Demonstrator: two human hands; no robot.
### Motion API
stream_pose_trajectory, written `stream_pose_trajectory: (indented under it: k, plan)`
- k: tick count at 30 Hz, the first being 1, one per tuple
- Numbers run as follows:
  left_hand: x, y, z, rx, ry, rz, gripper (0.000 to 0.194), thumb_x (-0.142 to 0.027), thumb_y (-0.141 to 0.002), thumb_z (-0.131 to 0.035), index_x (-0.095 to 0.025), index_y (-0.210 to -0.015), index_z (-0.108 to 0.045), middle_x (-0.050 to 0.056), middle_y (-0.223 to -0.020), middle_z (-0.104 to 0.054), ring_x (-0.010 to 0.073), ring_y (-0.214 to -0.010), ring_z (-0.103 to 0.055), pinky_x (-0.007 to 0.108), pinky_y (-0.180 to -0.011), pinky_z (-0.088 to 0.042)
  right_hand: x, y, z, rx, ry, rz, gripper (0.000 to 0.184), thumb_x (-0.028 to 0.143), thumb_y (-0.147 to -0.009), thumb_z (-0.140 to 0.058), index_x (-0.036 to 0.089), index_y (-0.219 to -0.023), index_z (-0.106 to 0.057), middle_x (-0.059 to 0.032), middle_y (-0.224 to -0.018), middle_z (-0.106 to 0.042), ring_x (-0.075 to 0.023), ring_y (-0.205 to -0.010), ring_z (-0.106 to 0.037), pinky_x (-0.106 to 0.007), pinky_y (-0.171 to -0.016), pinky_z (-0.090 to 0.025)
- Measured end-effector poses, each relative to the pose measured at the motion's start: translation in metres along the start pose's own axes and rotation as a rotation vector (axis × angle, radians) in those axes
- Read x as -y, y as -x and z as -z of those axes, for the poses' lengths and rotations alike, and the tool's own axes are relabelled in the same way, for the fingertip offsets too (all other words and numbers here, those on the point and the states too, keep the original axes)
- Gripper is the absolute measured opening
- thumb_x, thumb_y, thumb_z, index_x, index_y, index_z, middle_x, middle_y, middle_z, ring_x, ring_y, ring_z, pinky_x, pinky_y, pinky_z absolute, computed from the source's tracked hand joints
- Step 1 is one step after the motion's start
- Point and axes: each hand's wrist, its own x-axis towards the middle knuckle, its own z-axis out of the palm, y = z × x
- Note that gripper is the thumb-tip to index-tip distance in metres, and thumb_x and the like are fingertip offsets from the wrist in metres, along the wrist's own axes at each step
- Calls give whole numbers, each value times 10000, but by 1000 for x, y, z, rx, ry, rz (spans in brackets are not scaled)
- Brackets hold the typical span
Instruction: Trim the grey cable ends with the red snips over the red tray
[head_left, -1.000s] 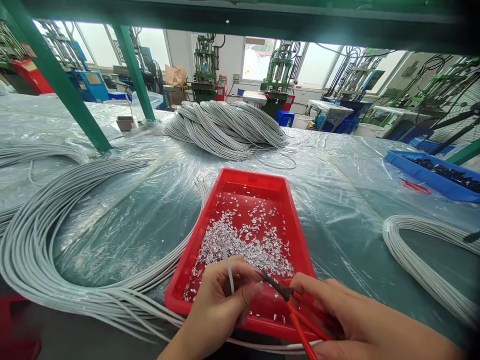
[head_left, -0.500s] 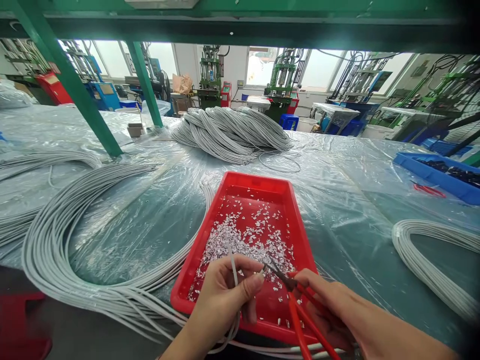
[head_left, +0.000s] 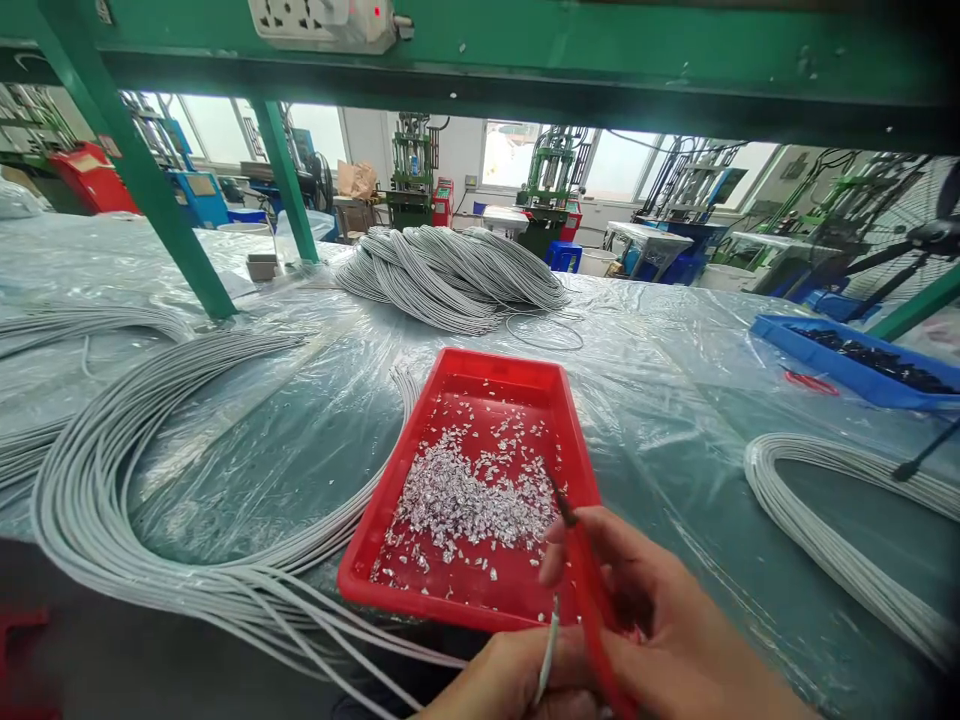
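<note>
My left hand [head_left: 504,672] is at the bottom, partly out of the frame, closed around a light grey cable [head_left: 550,655] whose short end sticks up between the fingers. Close above and to its right, my right hand [head_left: 660,610] grips red-handled pliers [head_left: 589,590], their slim dark jaws pointing up and away. Whether the jaws are open I cannot tell. Both hands are by the near right corner of a red tray [head_left: 469,607], which holds a scatter of small silvery foil scraps [head_left: 457,500].
Bundled grey cables curve on the left [head_left: 82,500], with another bundle [head_left: 810,510] at right. A large cable heap [head_left: 450,275] lies beyond the tray. A blue tray [head_left: 817,365] of dark parts stands far right. A green beam [head_left: 600,60] crosses overhead.
My left hand has drawn down and toward me with the cable, away from over the tray. The pliers now point more upright. The view has shifted, showing a power strip above.
</note>
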Motion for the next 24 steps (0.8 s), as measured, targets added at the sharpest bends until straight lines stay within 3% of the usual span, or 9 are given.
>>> stream_pose_trajectory:
  k: [3,7,10,13,16,19,21,24]
  plan:
    - [-2,-2,4,-52,-123,-47,530,-583,-892,-420,-147,-951,-715,105,-829,-651,214,-858,-616,311,-814,-458,-8,-2,-14,-148,31,66,439,219,-731,-763,187,-1034,-447,40,-786,-535,-61,-640,-491,-154,-583,-416]
    - [0,2,8,-46,-177,73,490,-519,-931,-389,-133,-995,-683,97,-799,-635,166,-743,-595,236,-669,-452,-7,-4,-16,-103,3,115,425,362,-786,-733,194,-1064,-458,31,-835,-532,-42,-636,-483,-141,-566,-413]
    - [6,5,5,-19,-182,57,446,-509,-916,-427,-153,-1003,-680,117,-948,-631,205,-890,-600,234,-687,-469,-6,-6,-11,-105,25,113,417,279,-768,-750,189,-1058,-464,31,-824,-535,-42,-614,-470,-143,-528,-389]
    - [13,8,0,-91,-167,27,446,-533,-888,-463,-156,-951,-691,103,-871,-624,187,-791,-597,227,-632,-464,-9,-6,-9,-50,-8,128,489,141,-694,-767,182,-1046,-430,34,-813,-553,-51,-622,-497,-146,-543,-402]
    - [16,9,-3,-277,-190,-95,405,-508,-856,-540,-133,-857,-694,72,-732,-583,135,-669,-539,213,-619,-421,-16,-4,-15,-91,26,154,500,116,-697,-736,177,-1069,-409,58,-693,-559,-79,-625,-536,-179,-628,-452]
    - [12,9,-3,-528,-213,-246,327,-448,-810,-634,-136,-758,-717,51,-691,-539,104,-646,-492,200,-608,-377,-23,-1,-23,-289,97,195,454,236,-718,-749,180,-1061,-457,34,-695,-601,-101,-652,-568,-200,-680,-468]
    - [6,10,-3,-608,-105,-217,315,-458,-741,-707,-144,-721,-726,35,-654,-526,84,-605,-475,190,-572,-363,-25,1,-19,-377,110,230,502,401,-700,-780,203,-1052,-481,15,-743,-618,-103,-653,-571,-188,-629,-462]
    - [-8,13,0,-679,190,-36,420,-498,-593,-801,-136,-769,-679,-2,-611,-546,51,-479,-491,162,-473,-348,-21,6,6,-242,239,281,580,723,-719,-606,272,-1060,-480,13,-742,-605,-92,-534,-510,-180,-515,-433]
